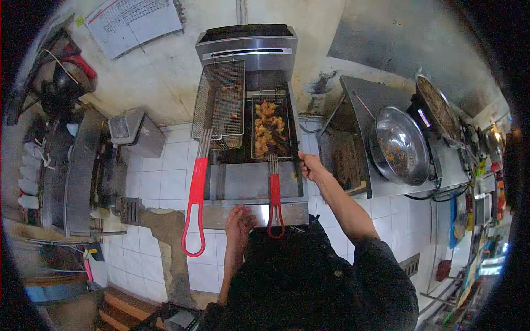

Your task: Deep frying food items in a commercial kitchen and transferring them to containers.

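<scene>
A steel deep fryer [252, 180] stands before me with two wire baskets. The right wire basket [265, 157] holds browned fried pieces [267, 124], and its red-coated handle [275, 186] points toward me. My right hand [311, 166] is at the fryer's right edge, closed on a dark utensil [280, 142] whose far end lies over the fried pieces; its exact kind is unclear. My left hand [240, 221], loosely curled with nothing visible in it, is at the fryer's front edge, left of that handle. The left wire basket [221, 99] sits raised, holding only a few crumbs.
On a steel table [383, 165] to the right rests a large metal bowl [399, 145] with food scraps inside. Behind it leans a round pan [439, 109]. A lidded grey bin [136, 132] stands left of the fryer. The left basket's red handle [198, 182] juts toward me.
</scene>
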Demonstrator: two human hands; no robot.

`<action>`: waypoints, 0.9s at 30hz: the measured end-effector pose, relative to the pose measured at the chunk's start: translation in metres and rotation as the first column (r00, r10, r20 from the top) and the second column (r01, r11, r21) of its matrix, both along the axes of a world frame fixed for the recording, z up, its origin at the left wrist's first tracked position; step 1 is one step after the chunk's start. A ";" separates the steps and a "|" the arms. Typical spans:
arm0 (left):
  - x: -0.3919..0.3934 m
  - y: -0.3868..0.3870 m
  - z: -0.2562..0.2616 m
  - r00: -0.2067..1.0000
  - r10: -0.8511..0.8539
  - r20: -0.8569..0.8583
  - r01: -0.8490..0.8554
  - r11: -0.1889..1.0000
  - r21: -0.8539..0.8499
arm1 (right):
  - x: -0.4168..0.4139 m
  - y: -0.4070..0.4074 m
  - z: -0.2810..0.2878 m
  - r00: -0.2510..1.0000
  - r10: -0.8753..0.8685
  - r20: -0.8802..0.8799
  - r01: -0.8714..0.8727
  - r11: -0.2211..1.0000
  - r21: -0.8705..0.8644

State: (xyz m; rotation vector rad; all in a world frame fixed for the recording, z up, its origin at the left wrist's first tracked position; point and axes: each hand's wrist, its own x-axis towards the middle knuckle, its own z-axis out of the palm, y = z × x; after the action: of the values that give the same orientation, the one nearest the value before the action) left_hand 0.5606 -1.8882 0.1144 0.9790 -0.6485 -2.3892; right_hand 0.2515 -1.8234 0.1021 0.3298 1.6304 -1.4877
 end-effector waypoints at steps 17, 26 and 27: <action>-0.006 -0.005 -0.008 0.998 -0.068 -0.010 0.068 0.996 -0.059 | 0.030 0.029 0.046 0.071 0.603 -0.794 -0.126 0.795 0.593; 0.002 -0.004 -0.004 0.999 0.040 -0.031 -0.040 0.999 0.001 | 0.000 -0.047 0.035 -0.185 0.859 -0.478 -0.082 0.471 0.878; 0.003 -0.003 -0.003 0.998 0.047 -0.032 -0.047 0.999 -0.001 | -0.003 -0.056 0.029 -0.222 0.880 -0.419 -0.078 0.412 0.908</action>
State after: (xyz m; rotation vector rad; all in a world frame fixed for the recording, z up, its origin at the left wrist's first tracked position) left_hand 0.5635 -1.8914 0.1118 0.9435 -0.6089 -2.3579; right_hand 0.2486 -1.8797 0.1316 -1.4341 2.7064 -0.0290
